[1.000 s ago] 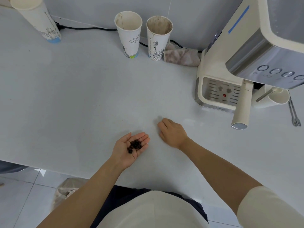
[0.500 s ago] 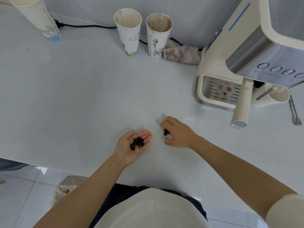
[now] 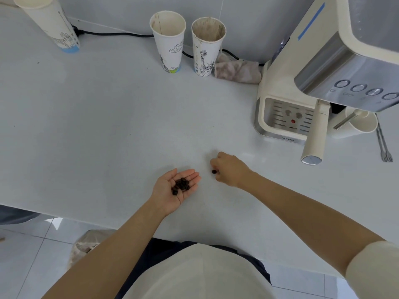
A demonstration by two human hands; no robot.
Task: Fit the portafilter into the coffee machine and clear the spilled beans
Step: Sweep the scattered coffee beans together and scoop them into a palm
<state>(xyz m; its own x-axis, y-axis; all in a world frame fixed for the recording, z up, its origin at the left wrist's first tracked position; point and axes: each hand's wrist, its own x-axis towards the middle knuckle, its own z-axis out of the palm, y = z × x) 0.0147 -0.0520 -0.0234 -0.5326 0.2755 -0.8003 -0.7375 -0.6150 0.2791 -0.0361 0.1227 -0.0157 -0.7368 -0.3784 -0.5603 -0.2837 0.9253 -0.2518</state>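
My left hand [image 3: 172,190] lies palm up over the white counter [image 3: 108,126], cupping several dark coffee beans [image 3: 181,186]. A little to its right, my right hand [image 3: 230,169] is curled with a single bean [image 3: 213,171] pinched at its fingertips, just above the counter. The cream coffee machine [image 3: 323,83] stands at the right. Its portafilter sits locked under the brew head, with the cream handle [image 3: 314,139] sticking out toward me.
Two used paper cups [image 3: 169,42] [image 3: 207,46] stand at the back by a stained cloth [image 3: 237,70]. Another paper cup [image 3: 49,22] stands far left, beside a black cable [image 3: 112,34]. A white cup [image 3: 358,124] and a small fork [image 3: 384,145] sit right of the machine. The counter edge runs below my left hand.
My right hand went from flat on the counter to curled, picked up a bean, and lifted slightly. My left hand stayed cupped with its beans.
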